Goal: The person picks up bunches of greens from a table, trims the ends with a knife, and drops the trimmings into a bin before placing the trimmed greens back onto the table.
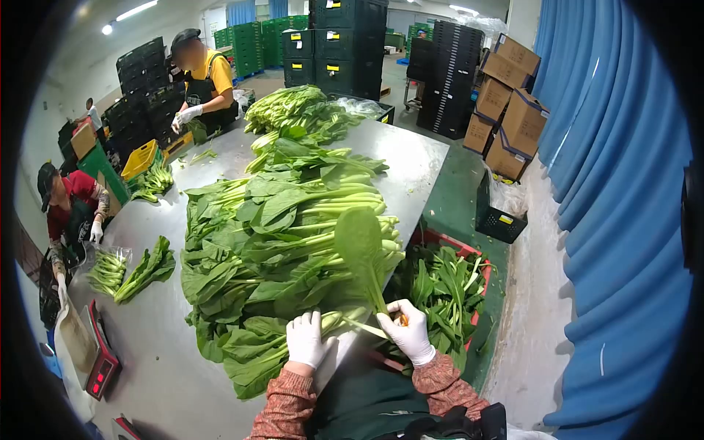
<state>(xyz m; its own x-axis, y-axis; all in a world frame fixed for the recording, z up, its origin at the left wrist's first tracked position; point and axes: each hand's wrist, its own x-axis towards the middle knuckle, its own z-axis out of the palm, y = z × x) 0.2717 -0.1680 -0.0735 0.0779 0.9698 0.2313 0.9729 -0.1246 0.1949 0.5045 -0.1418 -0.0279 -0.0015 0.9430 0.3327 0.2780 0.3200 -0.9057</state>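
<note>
My left hand (306, 339), in a white glove, rests on the stem end of a leafy green bunch (253, 352) at the near edge of the metal table (161, 323). To its right my right hand (409, 332), also gloved, is closed around the stalk of a large upright leaf (359, 238); a small orange item shows between its fingers. A pale stalk stretches between the two hands. Beyond them lies a big pile of leafy greens (293, 213), stems mostly pointing right.
Below the table's right edge stands a red crate (486, 275) holding loose leaves. Two co-workers (209, 81) (73, 205) stand across the table. A red scale (103, 359) sits at left. Cartons (506, 110) and a blue curtain (623, 220) are on the right.
</note>
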